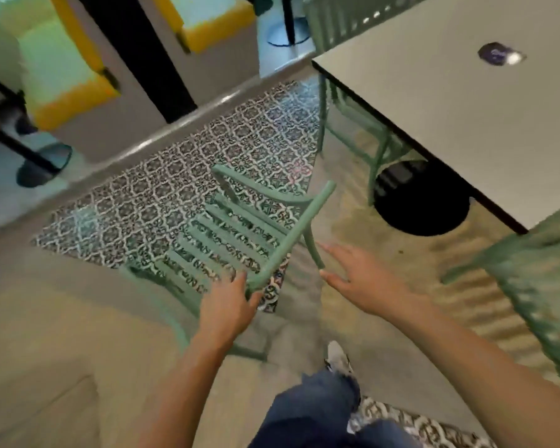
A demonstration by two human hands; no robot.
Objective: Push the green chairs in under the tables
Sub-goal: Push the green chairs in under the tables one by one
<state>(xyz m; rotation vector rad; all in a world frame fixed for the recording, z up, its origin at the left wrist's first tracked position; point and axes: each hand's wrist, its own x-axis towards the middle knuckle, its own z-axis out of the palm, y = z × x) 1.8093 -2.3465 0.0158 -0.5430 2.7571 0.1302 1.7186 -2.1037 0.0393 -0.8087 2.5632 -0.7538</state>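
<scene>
Green chair [240, 227] on floor left of surface [466, 124] | left hand [228, 307] grips its backrest | right hand [359, 276] spread, empty | advice: grip both sides, slide straight under.

Green chair [240, 227], seemingly black-and-white patterned tiles [181, 176]

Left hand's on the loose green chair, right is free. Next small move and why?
Probably bring the right hand onto the green chair backrest: the left hand alone grips it, and the chair stands clear of the table.
</scene>
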